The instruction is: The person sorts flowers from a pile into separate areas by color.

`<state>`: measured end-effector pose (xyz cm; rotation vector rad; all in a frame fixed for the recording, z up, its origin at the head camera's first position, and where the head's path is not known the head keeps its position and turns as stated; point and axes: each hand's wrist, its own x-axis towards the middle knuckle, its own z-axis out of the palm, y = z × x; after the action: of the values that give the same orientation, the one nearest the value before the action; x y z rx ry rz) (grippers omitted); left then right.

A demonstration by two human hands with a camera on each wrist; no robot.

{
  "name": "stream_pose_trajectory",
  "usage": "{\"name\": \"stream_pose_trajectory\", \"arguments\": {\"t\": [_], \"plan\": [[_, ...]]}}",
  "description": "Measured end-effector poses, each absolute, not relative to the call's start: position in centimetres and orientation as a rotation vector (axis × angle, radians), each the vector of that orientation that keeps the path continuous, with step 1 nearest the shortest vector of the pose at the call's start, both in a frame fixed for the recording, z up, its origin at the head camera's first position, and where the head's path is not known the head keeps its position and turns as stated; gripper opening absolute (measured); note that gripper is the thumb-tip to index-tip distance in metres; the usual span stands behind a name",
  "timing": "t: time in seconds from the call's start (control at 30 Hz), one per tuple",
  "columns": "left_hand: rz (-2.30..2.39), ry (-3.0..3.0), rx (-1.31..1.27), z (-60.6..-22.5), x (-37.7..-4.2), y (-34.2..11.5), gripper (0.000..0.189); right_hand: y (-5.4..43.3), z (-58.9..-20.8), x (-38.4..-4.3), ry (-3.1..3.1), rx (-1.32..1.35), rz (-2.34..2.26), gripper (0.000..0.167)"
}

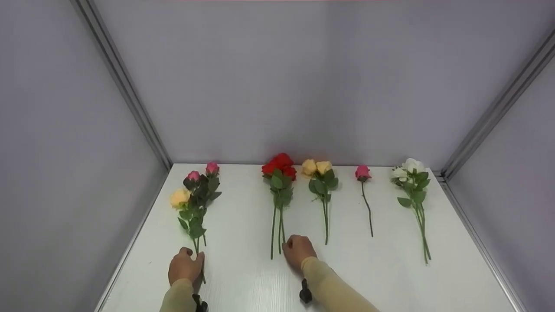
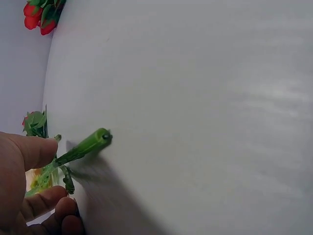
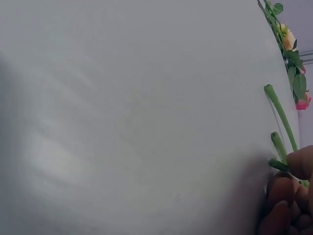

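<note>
At the left, my left hand (image 1: 184, 265) holds the lower stems of a small group: one yellow rose (image 1: 180, 198) and two pink roses (image 1: 212, 169) with dark leaves. In the left wrist view a green stem end (image 2: 93, 143) juts out between thumb and fingers, with a shorter stub below it. My right hand (image 1: 299, 250) pinches the bottom of one stem of the red roses (image 1: 282, 164). Up close in the right wrist view, that stem end (image 3: 279, 165) sits at the thumb and fingertip, and two other stems (image 3: 279, 110) lie beside it.
Right of the red roses lie two yellow roses (image 1: 323, 169), a single pink rose (image 1: 363, 172) and a bunch of white roses (image 1: 412, 167), all on the white table (image 1: 243, 281). Grey panels (image 1: 277, 86) stand behind and at both sides.
</note>
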<state>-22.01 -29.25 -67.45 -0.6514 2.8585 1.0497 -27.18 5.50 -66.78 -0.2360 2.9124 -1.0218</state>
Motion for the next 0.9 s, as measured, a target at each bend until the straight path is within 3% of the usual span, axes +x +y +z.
{"name": "stream_pose_trajectory", "arguments": {"t": [0.63, 0.9], "plan": [[1.037, 2.833, -0.615, -67.1, -22.0, -29.1, 0.044, 6.5, -66.7, -25.9, 2.822, -0.059, -1.157, 0.019], [0.988, 2.832, -0.649, -67.2, -22.5, -29.3, 0.034, 7.5, -66.4, -24.1, 2.766, -0.159, -1.136, 0.019]]}}
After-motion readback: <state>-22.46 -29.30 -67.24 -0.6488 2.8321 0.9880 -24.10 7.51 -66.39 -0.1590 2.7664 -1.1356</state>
